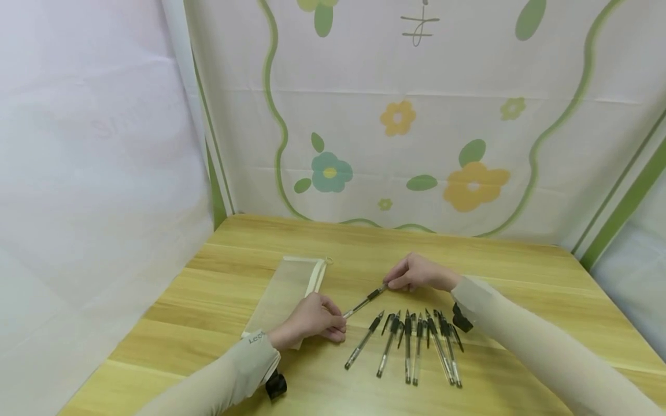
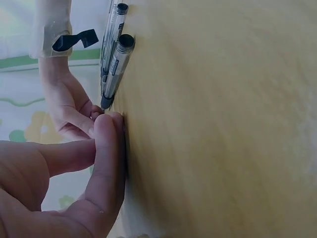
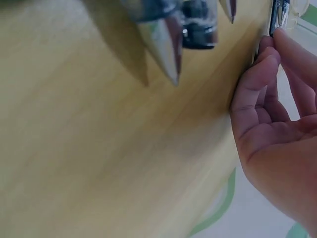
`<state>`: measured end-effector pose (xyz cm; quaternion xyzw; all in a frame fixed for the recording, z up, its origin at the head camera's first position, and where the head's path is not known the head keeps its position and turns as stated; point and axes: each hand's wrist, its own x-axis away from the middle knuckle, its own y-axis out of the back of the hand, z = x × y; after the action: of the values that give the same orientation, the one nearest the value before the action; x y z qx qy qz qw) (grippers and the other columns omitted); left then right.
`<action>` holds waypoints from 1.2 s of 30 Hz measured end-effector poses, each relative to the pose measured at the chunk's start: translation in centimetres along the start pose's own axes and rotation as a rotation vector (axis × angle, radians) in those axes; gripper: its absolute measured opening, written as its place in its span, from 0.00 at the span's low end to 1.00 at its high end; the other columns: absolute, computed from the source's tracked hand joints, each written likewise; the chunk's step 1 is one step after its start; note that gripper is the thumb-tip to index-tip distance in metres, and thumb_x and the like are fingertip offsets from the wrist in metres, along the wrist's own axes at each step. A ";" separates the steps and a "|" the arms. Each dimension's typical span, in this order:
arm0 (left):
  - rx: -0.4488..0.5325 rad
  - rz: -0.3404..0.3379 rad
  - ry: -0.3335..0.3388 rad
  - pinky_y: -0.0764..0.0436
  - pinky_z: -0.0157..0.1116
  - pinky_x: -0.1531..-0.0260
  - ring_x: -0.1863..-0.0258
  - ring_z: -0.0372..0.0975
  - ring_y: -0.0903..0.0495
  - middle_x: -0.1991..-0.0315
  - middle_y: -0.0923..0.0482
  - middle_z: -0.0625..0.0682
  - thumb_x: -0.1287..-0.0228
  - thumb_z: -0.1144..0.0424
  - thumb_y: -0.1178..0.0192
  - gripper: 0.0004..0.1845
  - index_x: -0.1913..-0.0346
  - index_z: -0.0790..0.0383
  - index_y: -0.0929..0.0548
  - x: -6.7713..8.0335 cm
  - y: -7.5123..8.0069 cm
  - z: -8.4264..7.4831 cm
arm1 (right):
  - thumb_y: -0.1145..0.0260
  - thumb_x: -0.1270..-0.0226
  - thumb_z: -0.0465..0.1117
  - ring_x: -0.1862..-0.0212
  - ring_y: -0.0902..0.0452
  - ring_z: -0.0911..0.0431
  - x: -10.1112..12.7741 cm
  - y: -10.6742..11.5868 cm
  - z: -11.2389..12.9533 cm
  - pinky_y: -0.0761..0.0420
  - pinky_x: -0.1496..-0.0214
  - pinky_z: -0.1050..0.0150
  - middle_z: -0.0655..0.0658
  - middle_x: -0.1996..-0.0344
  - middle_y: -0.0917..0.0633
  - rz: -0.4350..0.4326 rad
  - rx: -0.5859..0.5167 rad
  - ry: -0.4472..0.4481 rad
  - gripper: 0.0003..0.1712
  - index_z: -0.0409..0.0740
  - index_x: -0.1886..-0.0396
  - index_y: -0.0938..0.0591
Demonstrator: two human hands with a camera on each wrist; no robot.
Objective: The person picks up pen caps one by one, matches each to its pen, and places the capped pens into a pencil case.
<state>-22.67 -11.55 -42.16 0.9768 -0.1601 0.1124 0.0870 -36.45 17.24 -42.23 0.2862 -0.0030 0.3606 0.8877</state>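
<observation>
A light wooden desk (image 1: 520, 300) with pale grain stripes carries everything, its far edge meeting a flower-patterned cloth backdrop. Left of the middle a translucent pouch (image 1: 283, 289) with a cream zipper strip lies flat on the wood, its long side running from near to far. At the near middle a row of black-capped clear pens (image 1: 416, 344) lies side by side, some touching, tips pointing far. One more pen (image 1: 364, 301) lies slantwise between the pouch and the row, its near end by the pouch.
</observation>
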 end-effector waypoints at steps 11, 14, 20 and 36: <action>0.039 0.005 -0.012 0.15 0.40 0.71 0.73 0.52 0.14 0.72 0.17 0.65 0.39 0.78 0.38 0.14 0.53 0.81 0.27 0.7 0.0 0.5 | 0.28 0.37 0.38 0.64 0.17 0.45 1.6 -0.8 0.4 0.16 0.62 0.54 0.41 0.62 0.13 -0.055 -0.008 0.050 0.21 0.33 0.46 0.18; 0.013 0.001 -0.059 0.15 0.40 0.72 0.75 0.51 0.14 0.72 0.17 0.65 0.38 0.77 0.38 0.13 0.53 0.79 0.27 1.1 -0.1 0.2 | 0.30 0.34 0.40 0.61 0.18 0.40 2.3 -0.8 0.9 0.17 0.60 0.50 0.37 0.61 0.14 -0.103 -0.036 0.068 0.23 0.32 0.44 0.19; -0.142 -0.004 -0.173 0.16 0.39 0.78 0.78 0.49 0.16 0.73 0.16 0.62 0.37 0.72 0.36 0.11 0.57 0.75 0.23 1.9 -0.8 -0.5 | 0.31 0.33 0.44 0.58 0.21 0.39 4.4 -1.0 2.5 0.20 0.55 0.42 0.32 0.55 0.17 -0.197 -0.182 0.078 0.24 0.36 0.42 0.19; -0.195 -0.035 -0.279 0.16 0.47 0.78 0.75 0.54 0.16 0.71 0.16 0.55 0.39 0.65 0.31 0.14 0.53 0.70 0.16 1.8 -2.0 -1.5 | 0.29 0.36 0.43 0.61 0.22 0.53 10.2 -2.4 2.4 0.19 0.53 0.52 0.37 0.58 0.19 -0.338 -0.461 0.025 0.25 0.37 0.41 0.20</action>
<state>-20.62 -9.92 -40.52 0.9725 -0.1637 -0.0421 0.1601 -26.89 21.09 -39.30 0.0688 -0.0259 0.2007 0.9769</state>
